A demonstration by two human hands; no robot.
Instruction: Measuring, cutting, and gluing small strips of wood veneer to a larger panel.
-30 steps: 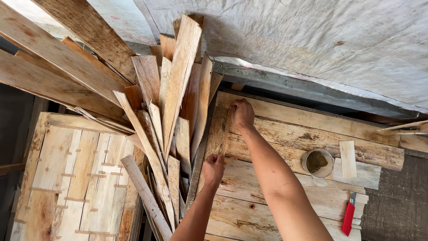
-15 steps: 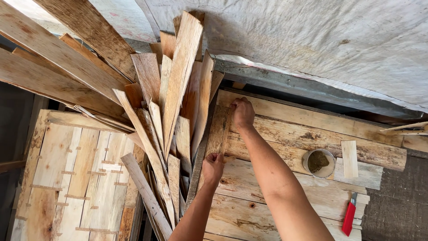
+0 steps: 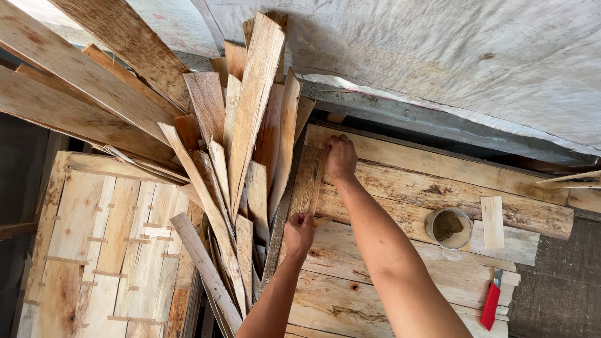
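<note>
My left hand [image 3: 299, 230] pinches the near end of a short plank [image 3: 307, 183] on the workbench [image 3: 375, 294]; beyond it, my right hand [image 3: 340, 156] presses the far end, steadying it flat beside the scrap boards [image 3: 244, 163]

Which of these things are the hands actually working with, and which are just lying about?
In hand:
- short wooden slat, held by the left hand and right hand
- plank bench under it

Lying about:
- heap of slats
- round tin
- red-handled tool
- small wood block
</note>
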